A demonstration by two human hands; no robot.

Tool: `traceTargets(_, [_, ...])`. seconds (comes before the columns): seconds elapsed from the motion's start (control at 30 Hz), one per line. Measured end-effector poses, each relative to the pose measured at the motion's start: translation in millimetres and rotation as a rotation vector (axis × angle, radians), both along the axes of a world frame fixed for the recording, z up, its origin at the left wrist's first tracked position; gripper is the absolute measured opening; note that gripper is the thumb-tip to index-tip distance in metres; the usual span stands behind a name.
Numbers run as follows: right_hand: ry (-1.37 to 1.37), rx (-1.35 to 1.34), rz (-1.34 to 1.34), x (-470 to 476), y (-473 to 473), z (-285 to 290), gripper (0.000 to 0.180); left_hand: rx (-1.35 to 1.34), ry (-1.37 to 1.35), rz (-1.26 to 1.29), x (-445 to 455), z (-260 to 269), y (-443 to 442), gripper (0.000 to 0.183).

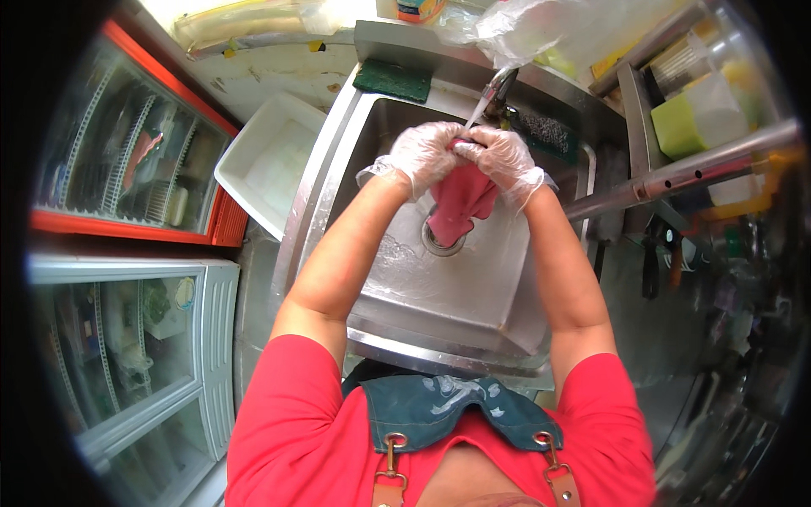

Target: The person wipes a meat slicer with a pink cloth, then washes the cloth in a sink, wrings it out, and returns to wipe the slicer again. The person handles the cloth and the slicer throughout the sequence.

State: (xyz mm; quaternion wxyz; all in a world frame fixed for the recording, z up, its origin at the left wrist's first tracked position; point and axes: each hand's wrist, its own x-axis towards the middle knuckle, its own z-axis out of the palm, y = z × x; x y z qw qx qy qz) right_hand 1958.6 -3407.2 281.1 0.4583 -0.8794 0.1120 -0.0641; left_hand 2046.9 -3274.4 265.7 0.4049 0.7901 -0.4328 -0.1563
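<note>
My left hand (426, 152) and my right hand (504, 154), both in clear plastic gloves, grip a wet pinkish-red cloth (461, 199) by its top. The cloth hangs down into a stainless steel sink (437, 298), its lower end over the round drain (443, 244). Water runs from the metal faucet (497, 89) onto the place where my hands meet. My fingers hide the upper part of the cloth. A thin sheet of water shows on the sink's bottom, left of the drain.
A green scouring pad (393, 81) lies on the sink's back left corner; a steel wool scrubber (540, 128) sits behind my right hand. Left stand a white plastic tub (272, 152) and glass-door refrigerators (133, 139). A metal rail (684, 171) juts in from the right near hanging knives (651, 266).
</note>
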Motion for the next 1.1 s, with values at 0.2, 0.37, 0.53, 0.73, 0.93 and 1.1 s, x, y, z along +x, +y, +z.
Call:
traceTargets(0.2, [0.264,-0.147,0.037,-6.8,-1.5,-26.6,0.027,-0.121,-0.318,0.050,0.7,7.5,3.5,0.013])
traceTargets(0.37, [0.524,-0.244,-0.105,-15.7,-30.1,-72.5,0.019,-0.331,0.044,0.250,14.8,-0.5,9.1,0.012])
traceTargets(0.53, [0.105,0.414,-0.372,-37.8,-54.4,-64.3,0.022,-0.070,0.111,0.441,49.4,-39.7,17.9,0.025])
traceTargets(0.73, [0.017,0.171,-0.508,-39.1,-58.7,-47.2,0.019,-0.180,0.320,0.425,46.6,-66.4,11.6,0.025])
traceTargets(0.93, [-0.076,-0.037,-0.428,-61.1,-52.6,-51.1,0.026,0.229,0.139,0.377,27.6,-59.1,8.4,0.030])
traceTargets(1.1, [-0.429,0.076,-0.247,-79.6,17.3,-77.0,0.027,-0.408,1.145,0.385,26.9,-78.1,-4.1,0.023])
